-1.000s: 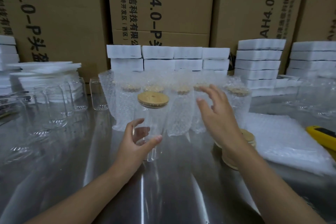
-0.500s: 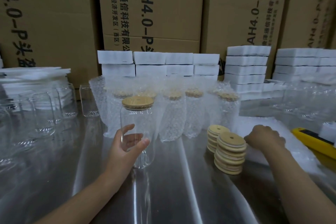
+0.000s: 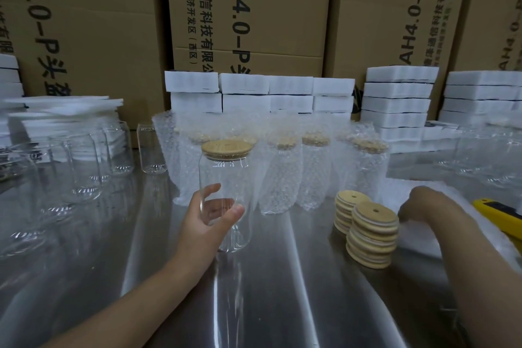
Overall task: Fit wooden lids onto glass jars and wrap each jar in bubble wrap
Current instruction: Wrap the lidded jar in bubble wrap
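Gripping the lidded jar (image 3: pixel 223 198) at twelve o'clock on the desk (image 3: pixel 282 291), our left hand (image 3: pixel 207 223) had its fingers (image 3: pixel 213 191) curled round the glass. Our right hand (image 3: pixel 421 206) reached the bubble wrap (image 3: pixel 485 251) at three o'clock, grip unclear; slick glass could have slipped, or we could have toppled the lid stacks (image 3: pixel 367 232).

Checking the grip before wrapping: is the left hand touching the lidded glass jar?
Touching. The head view shows the left hand wrapped around the lidded glass jar, thumb pressed on the front and fingers visible through the glass behind.
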The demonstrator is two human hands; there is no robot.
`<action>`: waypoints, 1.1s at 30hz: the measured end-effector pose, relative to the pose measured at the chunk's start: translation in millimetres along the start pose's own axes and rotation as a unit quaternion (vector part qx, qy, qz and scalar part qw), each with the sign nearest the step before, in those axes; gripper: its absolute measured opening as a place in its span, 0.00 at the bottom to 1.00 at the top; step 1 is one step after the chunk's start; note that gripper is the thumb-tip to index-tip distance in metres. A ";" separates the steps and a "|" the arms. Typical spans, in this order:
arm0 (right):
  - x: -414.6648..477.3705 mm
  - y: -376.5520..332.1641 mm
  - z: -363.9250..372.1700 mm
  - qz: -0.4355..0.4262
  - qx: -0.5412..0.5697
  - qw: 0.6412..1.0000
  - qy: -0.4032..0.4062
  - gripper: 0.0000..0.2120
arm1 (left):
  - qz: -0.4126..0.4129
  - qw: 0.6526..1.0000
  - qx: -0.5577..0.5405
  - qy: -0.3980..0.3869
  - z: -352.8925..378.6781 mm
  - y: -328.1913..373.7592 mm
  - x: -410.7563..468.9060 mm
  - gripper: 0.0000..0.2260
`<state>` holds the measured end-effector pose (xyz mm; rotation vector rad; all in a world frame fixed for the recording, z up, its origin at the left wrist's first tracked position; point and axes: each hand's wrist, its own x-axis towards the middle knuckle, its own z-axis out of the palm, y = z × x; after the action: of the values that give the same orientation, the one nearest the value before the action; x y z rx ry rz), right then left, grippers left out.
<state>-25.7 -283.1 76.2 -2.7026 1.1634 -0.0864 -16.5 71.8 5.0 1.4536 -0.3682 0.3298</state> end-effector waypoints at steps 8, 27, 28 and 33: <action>-7.0 1.6 -18.6 -0.035 0.125 0.989 0.068 0.23 | 0.003 1.000 -0.003 -0.008 0.9 0.8 -1.2 0.33; -127.3 -131.9 58.6 -0.381 0.248 0.876 -0.160 0.10 | 0.040 0.997 -0.009 0.058 -8.0 2.2 3.2 0.31; -126.1 -130.9 61.4 -0.385 0.237 0.878 -0.159 0.10 | 0.041 0.997 -0.009 0.058 -7.8 2.0 3.5 0.31; -125.3 -116.6 49.7 -0.433 0.237 0.856 -0.152 0.13 | 0.042 0.997 -0.010 0.057 -6.4 2.5 2.9 0.32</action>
<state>-22.4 -106.3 54.4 -2.4201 -0.2098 -0.0584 -14.8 78.4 8.0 1.3948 -0.3397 0.4733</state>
